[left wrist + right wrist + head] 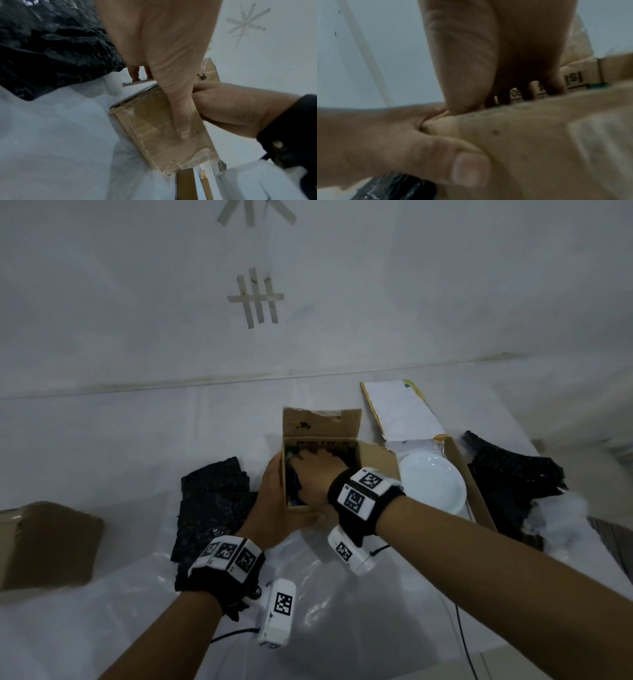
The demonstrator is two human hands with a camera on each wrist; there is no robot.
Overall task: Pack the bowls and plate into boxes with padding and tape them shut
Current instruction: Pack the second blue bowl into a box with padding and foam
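Observation:
A small open cardboard box (322, 424) stands mid-table, dark padding (293, 489) showing inside it. My left hand (274, 498) clasps its near left corner, fingers on the left wall. In the left wrist view its thumb (180, 116) lies along the taped front face (150, 132). My right hand (315, 470) reaches down into the box, fingers spread on the padding; what lies under it is hidden. In the right wrist view those fingers (479, 60) dip behind the box wall (539, 135). A white plate (431, 484) lies in a second open box (479, 494) to the right.
Black bubble-wrap padding lies left of the small box (212, 501) and far right (513, 484). A closed brown box (44, 546) sits at the left edge. Clear plastic sheeting (325, 594) covers the near table. Wrist-camera cables trail by my forearms.

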